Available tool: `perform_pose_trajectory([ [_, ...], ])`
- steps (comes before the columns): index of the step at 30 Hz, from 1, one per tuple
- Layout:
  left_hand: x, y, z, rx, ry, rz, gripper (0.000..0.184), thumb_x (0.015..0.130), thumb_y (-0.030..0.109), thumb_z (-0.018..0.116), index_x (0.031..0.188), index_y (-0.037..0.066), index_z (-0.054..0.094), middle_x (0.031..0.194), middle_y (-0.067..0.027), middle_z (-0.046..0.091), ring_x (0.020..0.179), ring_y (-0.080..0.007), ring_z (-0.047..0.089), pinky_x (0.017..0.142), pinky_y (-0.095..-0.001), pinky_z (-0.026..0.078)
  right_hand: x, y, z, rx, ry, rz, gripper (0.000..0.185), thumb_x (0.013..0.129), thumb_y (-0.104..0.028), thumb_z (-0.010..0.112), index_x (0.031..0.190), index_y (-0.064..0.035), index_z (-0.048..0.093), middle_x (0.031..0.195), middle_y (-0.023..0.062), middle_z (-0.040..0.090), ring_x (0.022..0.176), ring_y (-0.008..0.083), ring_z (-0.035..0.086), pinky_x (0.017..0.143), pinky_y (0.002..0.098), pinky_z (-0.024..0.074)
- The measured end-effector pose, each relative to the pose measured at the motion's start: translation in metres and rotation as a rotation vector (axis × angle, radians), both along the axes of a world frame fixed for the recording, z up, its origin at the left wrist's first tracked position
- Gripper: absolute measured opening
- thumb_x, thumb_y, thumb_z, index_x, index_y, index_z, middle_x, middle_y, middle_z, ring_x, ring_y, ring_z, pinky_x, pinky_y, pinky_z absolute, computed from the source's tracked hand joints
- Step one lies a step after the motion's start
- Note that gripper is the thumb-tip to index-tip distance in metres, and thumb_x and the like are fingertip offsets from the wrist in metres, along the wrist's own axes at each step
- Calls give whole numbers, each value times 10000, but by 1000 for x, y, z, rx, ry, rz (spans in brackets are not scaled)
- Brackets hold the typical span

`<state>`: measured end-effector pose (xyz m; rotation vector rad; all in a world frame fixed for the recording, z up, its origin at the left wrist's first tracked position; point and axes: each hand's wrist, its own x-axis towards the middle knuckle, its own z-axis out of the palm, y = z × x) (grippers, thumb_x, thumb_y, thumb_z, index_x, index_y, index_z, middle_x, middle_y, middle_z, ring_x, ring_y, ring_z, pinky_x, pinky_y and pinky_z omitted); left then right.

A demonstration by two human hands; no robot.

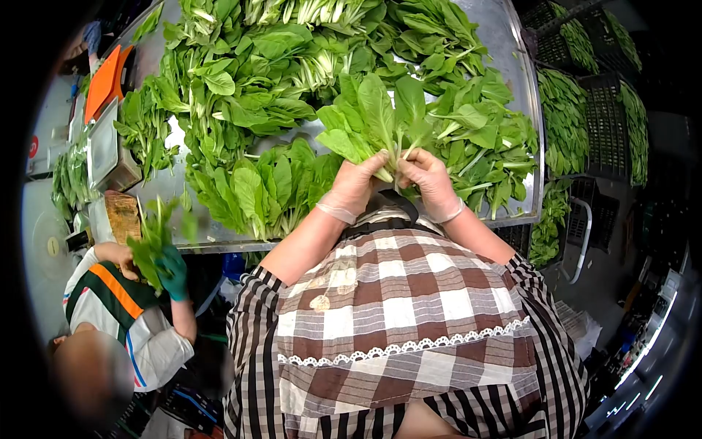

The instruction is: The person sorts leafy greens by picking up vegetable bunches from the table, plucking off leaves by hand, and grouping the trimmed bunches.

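Note:
My left hand (352, 184) and my right hand (430, 183), both in thin clear gloves, are close together at the near edge of a metal table. Between them is a small bunch of leafy greens (376, 117), its leaves pointing away from me. My left fingers are closed round the pale stems on one side. The right thumb and fingertips pinch stems on the other side. Heaped greens (252, 186) lie just left of my hands, and another heap (486, 139) lies to the right.
More greens cover much of the metal table (528, 88). An orange scale (104, 84) and a metal container (113, 150) stand at the left. Below them a co-worker (131, 307) with a green glove holds greens. Dark crates of greens (607, 110) stand at the right.

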<state>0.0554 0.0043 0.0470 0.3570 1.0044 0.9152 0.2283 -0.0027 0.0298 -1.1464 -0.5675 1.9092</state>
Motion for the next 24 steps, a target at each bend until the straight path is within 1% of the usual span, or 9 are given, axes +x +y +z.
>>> perform_pose_trajectory([
  [7,6,0,9,62,-20,-23,327,856,73,695,1161,39,581,1043,-42,643,936,-149,614,811,-286,508,3,0,3,107,-49,10,139,880,-119,702,916,-16,615,776,3,615,649,58,530,592,209,433],
  [11,9,-1,6,160,71,12,318,840,74,720,1132,51,593,1051,-43,645,966,-156,607,841,-297,497,-10,-1,-7,188,-254,-231,90,906,-107,648,886,-30,607,759,6,609,616,56,518,571,215,431],
  [14,2,4,15,178,68,149,331,841,94,731,1141,53,597,1061,-53,649,974,-168,610,859,-312,491,-5,11,-14,205,-176,-408,97,933,-127,612,896,-38,609,757,22,623,601,77,539,556,225,450],
  [15,-4,8,16,190,70,213,337,841,111,736,1144,57,599,1069,-61,653,983,-178,617,842,-323,502,1,17,-23,117,-202,-417,129,955,-158,586,931,-37,623,765,40,640,598,100,562,544,240,465],
  [18,-29,14,21,115,47,324,287,877,125,703,1129,41,593,1058,-76,652,958,-173,635,755,-284,526,8,17,-26,29,-296,-138,151,961,-172,591,972,-27,631,761,42,641,600,100,565,558,241,470],
  [19,-36,14,17,101,41,351,281,889,125,690,1133,29,590,1038,-76,649,926,-159,634,714,-260,521,8,15,-33,99,-384,82,219,898,-258,674,977,-56,653,778,78,679,625,178,631,579,302,505],
  [22,-41,11,14,109,17,336,295,891,134,689,1148,28,590,1017,-67,643,905,-151,626,687,-261,516,-7,7,-36,534,-1181,656,290,804,-353,734,936,-102,676,797,125,697,705,275,678,636,383,532],
  [23,-35,10,14,81,50,386,304,892,144,687,1157,30,592,1005,-52,639,893,-144,618,693,-268,511,-14,7,-38,490,-1237,672,321,742,-411,744,892,-134,690,812,152,693,784,324,681,688,432,531],
  [24,-35,8,13,83,48,367,307,890,145,688,1157,31,592,1007,-50,639,900,-143,617,701,-271,510,-14,8,-41,477,-1248,670,312,745,-402,741,889,-131,688,811,152,692,781,326,680,690,432,531],
])
